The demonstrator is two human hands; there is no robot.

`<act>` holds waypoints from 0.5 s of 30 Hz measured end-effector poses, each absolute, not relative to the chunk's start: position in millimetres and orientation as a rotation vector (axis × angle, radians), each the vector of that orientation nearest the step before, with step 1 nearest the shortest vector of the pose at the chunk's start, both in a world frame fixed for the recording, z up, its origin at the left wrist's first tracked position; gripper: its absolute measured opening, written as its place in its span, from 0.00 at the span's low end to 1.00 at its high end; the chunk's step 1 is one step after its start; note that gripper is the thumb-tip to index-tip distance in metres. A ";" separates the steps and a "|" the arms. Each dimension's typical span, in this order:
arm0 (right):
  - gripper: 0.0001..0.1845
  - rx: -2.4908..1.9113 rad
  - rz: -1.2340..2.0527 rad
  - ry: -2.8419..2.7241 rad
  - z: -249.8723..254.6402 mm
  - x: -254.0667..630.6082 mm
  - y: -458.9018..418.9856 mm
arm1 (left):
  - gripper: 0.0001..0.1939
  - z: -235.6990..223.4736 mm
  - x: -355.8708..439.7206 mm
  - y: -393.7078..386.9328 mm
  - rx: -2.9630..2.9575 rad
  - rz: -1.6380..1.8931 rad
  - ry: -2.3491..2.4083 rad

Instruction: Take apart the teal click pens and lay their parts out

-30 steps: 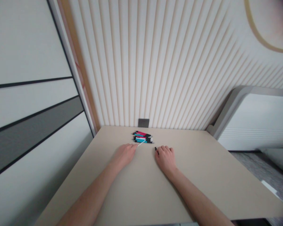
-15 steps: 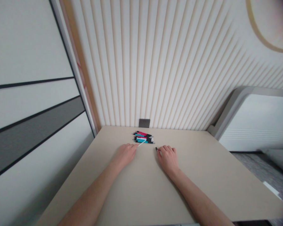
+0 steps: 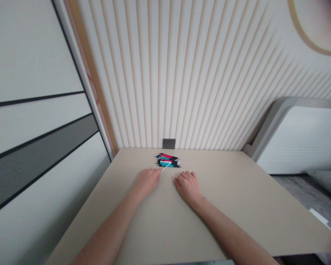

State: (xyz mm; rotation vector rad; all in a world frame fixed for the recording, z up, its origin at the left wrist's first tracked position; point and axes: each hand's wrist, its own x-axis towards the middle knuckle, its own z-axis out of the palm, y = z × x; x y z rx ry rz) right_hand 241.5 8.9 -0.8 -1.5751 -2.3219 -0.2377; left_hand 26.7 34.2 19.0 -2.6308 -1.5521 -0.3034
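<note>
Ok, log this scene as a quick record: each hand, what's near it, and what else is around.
left hand: on the table, fingertips at a white stick
right hand: resting on the table, nothing visibly held
nearby: pile of pens, red, teal and black, beyond both hands
rest: wall socket above the table's far edge; slatted wall

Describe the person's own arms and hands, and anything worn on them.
Both arms are bare as far as they show: the left forearm and right forearm have no sleeve, cable or marking. The left hand and right hand wear no gloves, and no watch or bracelet shows at either wrist.
</note>
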 end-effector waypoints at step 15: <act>0.11 -1.628 -0.150 -2.303 5.2 246.3 10.2 | 0.15 17.5 26.9 35.4 -2.638 -0.324 -1.541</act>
